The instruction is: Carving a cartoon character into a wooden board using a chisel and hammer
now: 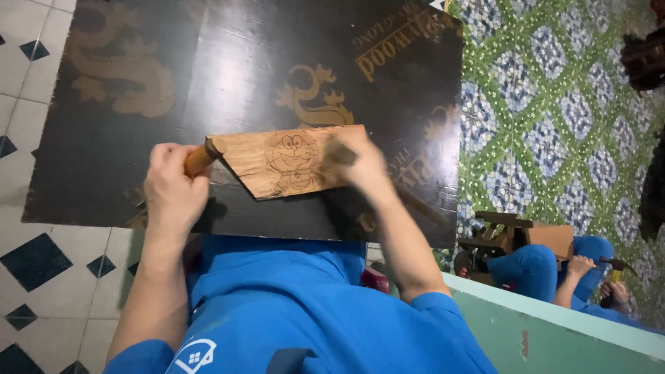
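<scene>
- Wooden plank [277,163], centre of frame, lies on the dark board [228,76]; a cartoon figure is drawn on its face.
- Left hand [173,190], centre-left: fingers curled tight around an orange-brown handle [201,158] at the plank's left end.
- Right hand [357,166], centre: on the plank's right end, motion-blurred; grip cannot be told.
- Lower right: another person's hands [596,277], well apart.

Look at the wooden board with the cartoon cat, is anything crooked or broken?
The light brown wooden board with the cartoon drawing lies askew on the dark printed plywood sheet, and its lower left corner is cut off at a slant. The right hand is blurred. Nothing looks spilled or broken.
</scene>
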